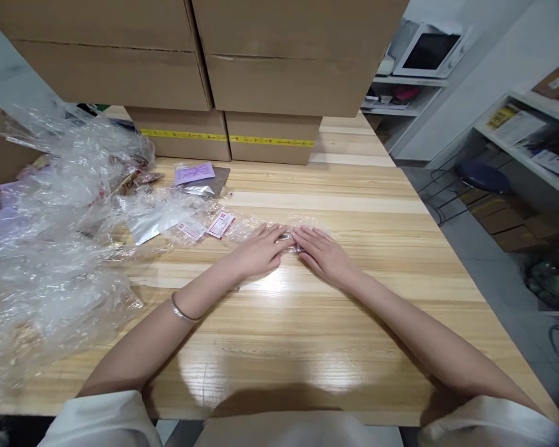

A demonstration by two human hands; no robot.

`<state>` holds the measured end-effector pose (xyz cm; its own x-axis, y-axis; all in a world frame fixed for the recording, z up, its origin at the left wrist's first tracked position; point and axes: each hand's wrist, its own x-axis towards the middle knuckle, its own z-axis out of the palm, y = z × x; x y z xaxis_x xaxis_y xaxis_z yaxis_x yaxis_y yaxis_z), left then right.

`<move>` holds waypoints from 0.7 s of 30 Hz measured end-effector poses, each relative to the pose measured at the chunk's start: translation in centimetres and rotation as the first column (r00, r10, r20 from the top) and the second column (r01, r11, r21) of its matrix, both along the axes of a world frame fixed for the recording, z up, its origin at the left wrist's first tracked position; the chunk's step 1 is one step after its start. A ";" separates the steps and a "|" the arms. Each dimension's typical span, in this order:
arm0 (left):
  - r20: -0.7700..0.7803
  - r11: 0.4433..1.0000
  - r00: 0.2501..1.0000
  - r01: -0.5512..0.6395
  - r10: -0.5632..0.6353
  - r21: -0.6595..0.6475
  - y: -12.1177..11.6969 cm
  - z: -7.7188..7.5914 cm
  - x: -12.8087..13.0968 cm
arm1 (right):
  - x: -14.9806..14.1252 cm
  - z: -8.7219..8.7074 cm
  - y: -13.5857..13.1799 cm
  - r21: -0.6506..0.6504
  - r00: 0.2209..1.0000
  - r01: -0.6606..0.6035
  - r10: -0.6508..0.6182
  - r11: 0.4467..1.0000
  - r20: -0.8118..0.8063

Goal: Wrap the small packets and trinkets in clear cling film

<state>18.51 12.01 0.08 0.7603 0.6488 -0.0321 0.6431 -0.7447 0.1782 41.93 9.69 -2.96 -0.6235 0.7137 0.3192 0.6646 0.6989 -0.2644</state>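
Both palms face down on the wooden table (270, 329), fingertips almost meeting. My left hand (259, 251) lies flat with its fingers stretched out, pressing on crinkled clear plastic wrap (305, 220). Beside it, my right hand (325, 256) is also flat, fingers extended over the same plastic. Between the fingertips shows a small sliver of a dark and red item (294, 244); most of it is covered, so its kind is unclear. Left of my left hand, a small white packet with a red border (220, 225) rests on the plastic, near a similar packet (192, 231).
A big heap of clear plastic bags (60, 248) covers the table's left side. A purple sachet (194, 173) lies on a grey pouch (217, 183), with a silver pouch (151, 223) nearer. Stacked cardboard boxes (279, 81) stand behind. Shelves with a microwave (426, 51) are beyond the right edge.
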 end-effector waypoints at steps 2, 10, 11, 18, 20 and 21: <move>-0.068 0.996 0.994 -0.090 0.091 0.022 0.6 1.1 -1.6 | 0.3 0.3 -0.3 0.005 0.998 0.006 -0.006 1.000 0.063; 0.022 0.928 0.968 -0.247 0.251 0.280 1.9 5.2 -2.3 | 0.5 0.6 -0.3 -0.067 0.996 0.000 0.006 0.998 0.087; 0.117 0.913 0.967 -0.252 0.226 0.321 1.6 5.2 -1.0 | 0.5 0.5 -0.2 -0.070 0.997 -0.006 0.011 0.998 0.071; 0.326 0.934 0.945 -0.135 0.021 0.331 -0.3 0.1 8.4 | 1.0 -0.5 -0.5 -0.201 0.932 0.082 -0.147 0.976 -0.332; 0.362 0.931 0.928 -0.211 0.094 0.299 -0.4 -0.9 9.0 | 1.5 -0.8 -0.8 -0.225 0.815 0.265 -0.342 0.938 -0.467; 0.369 0.931 0.921 -0.240 0.128 0.276 -0.3 -1.2 9.0 | 1.8 -0.9 -0.8 -0.217 0.758 0.351 -0.412 0.911 -0.506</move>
<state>27.51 11.68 -1.12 0.5540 0.7120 0.4314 0.7159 -0.6719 0.1896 43.72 8.92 -3.86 -0.0462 0.9031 0.4270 0.6031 0.3660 -0.7088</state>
